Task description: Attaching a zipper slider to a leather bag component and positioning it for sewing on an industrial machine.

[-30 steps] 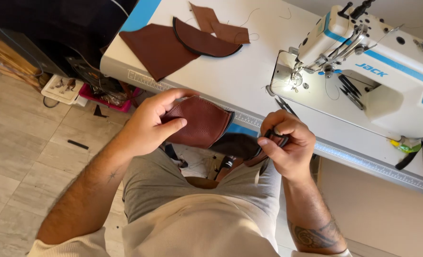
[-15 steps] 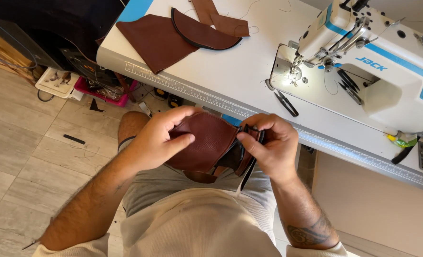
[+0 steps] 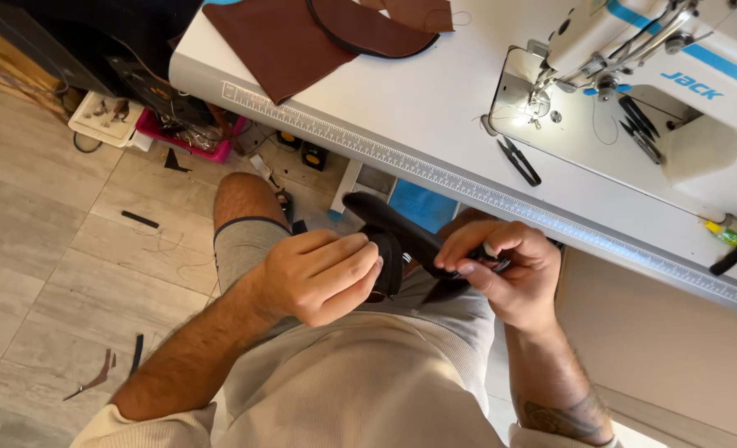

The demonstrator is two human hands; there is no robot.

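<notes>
Strap [image 3: 389, 226], dark and stiff, sits over the lap below the surface [image 3: 435, 108] edge, held between both hands. Left hand [image 3: 323, 274] clenches its lower end at 9 o'clock; right hand [image 3: 501, 270] pinches it at 3 o'clock. Brown leather pieces [image 3: 289, 41] lie at 11 o'clock, sewing machine [image 3: 675, 75] at 1.

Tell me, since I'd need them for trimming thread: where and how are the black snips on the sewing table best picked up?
Grip the black snips around the middle of their slim body, coming straight down from above. They lie flat and slanted on the white table, clear of the sewing machine, so both long sides look free to pinch.
</notes>
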